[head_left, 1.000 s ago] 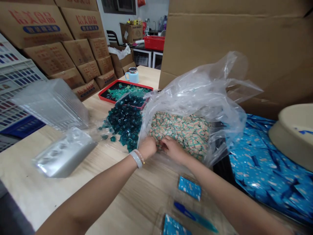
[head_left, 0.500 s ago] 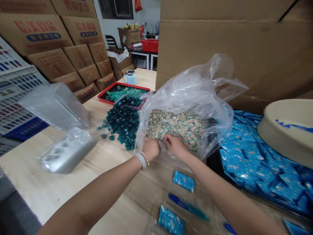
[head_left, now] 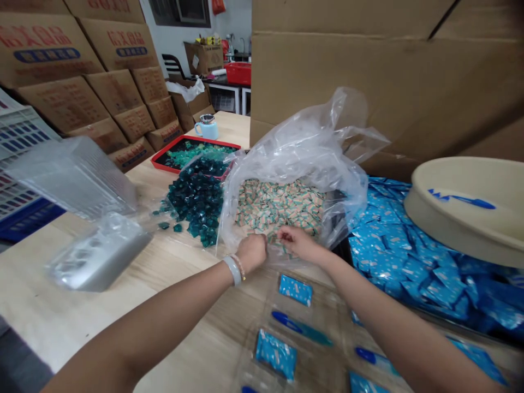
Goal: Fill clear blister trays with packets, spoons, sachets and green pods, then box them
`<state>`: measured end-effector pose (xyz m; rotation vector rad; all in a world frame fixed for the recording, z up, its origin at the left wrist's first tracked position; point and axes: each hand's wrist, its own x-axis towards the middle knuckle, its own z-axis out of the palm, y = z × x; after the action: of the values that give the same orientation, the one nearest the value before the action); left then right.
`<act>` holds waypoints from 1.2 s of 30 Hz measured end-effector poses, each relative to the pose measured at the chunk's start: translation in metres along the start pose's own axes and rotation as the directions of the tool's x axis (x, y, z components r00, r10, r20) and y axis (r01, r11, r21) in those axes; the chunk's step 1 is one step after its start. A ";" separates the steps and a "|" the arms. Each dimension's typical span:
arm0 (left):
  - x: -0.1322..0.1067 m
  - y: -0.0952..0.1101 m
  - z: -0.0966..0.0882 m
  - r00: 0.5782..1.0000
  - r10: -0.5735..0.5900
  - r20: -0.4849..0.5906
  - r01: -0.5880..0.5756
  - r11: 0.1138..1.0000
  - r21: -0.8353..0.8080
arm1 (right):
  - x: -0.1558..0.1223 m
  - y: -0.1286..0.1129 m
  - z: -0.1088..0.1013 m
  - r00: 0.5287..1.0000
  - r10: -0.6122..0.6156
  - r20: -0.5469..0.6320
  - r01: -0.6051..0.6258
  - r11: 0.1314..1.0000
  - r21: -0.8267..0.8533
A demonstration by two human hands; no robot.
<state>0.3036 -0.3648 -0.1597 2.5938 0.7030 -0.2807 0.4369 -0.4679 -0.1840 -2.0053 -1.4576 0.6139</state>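
A clear plastic bag (head_left: 282, 164) lies open in front of me, full of small beige-and-green wrapped pieces (head_left: 282, 204). At its near edge, my left hand (head_left: 252, 251) is closed, its fingertips turned away from view; a bracelet and a band circle that wrist. Close beside it on the right, my right hand (head_left: 302, 243) has its thumb and fingers curled together over the near pieces. Whatever either hand pinches is too small or hidden to make out. Below the hands are blue printed packets (head_left: 295, 290) and a blue plastic knife (head_left: 301, 327) in clear trays.
Dark green wrapped pieces (head_left: 196, 196) are heaped left of the bag, near a red-rimmed tray (head_left: 164, 165) and a light blue mug (head_left: 208, 130). Stacked clear trays (head_left: 77, 174) stand at left. Blue packets (head_left: 393, 245) and a cream basin (head_left: 462, 234) occupy the right. Cardboard (head_left: 327, 60) rises behind.
My view has turned a little to the right, so the table's things appear further left. Both hands stay at the bag's near edge, with only small finger movements.
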 end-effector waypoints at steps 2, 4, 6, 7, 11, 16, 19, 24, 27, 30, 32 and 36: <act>-0.001 -0.004 -0.006 0.998 0.041 -0.036 -0.041 0.999 0.017 | 0.008 -0.006 0.003 0.995 -0.073 0.068 0.077 0.995 -0.058; 0.000 -0.014 -0.013 0.988 0.142 -0.063 -0.138 0.988 0.067 | 0.010 -0.009 0.004 0.982 -0.148 0.121 0.168 0.970 -0.176; 0.000 -0.025 -0.016 0.957 0.286 -0.036 -0.280 0.952 0.126 | 0.007 -0.011 0.005 0.973 -0.169 0.158 0.210 0.933 -0.294; 0.000 -0.031 -0.016 0.938 0.348 -0.013 -0.342 0.928 0.145 | 0.004 -0.011 0.004 0.973 -0.160 0.166 0.208 0.918 -0.338; -0.005 -0.042 -0.006 0.915 0.403 -0.036 -0.397 0.911 0.108 | -0.009 -0.016 0.003 0.984 -0.110 0.140 0.162 0.880 -0.447; -0.014 -0.044 0.000 0.940 0.330 -0.085 -0.327 0.944 0.047 | -0.015 -0.016 0.007 0.988 -0.079 0.134 0.136 0.856 -0.499; -0.014 -0.045 0.001 0.951 0.300 -0.073 -0.300 0.954 0.010 | -0.014 -0.013 0.011 0.985 -0.054 0.161 0.131 0.845 -0.519; -0.006 -0.049 0.001 0.968 0.236 -0.081 -0.245 0.961 -0.130 | -0.010 -0.007 0.013 0.997 -0.038 0.073 0.062 0.925 -0.375; -0.002 -0.050 -0.002 0.983 0.177 -0.058 -0.185 0.961 -0.203 | -0.010 -0.004 0.014 1.000 0.002 0.023 0.003 0.980 -0.198; 0.002 -0.050 -0.005 0.985 0.156 -0.075 -0.170 0.958 -0.230 | -0.008 -0.004 0.018 0.999 0.040 0.003 -0.040 0.994 -0.103; 0.006 -0.050 -0.005 0.984 0.157 -0.083 -0.172 0.956 -0.236 | -0.006 -0.008 0.022 0.999 0.051 0.008 -0.051 0.999 -0.009; 0.012 -0.047 0.000 0.980 0.187 -0.070 -0.198 0.959 -0.204 | 0.002 -0.019 0.037 0.999 -0.021 0.033 0.019 0.999 0.050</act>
<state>0.2895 -0.3226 -0.1799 2.4500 0.4634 -0.0757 0.4001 -0.4549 -0.1977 -1.9490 -1.4659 0.6711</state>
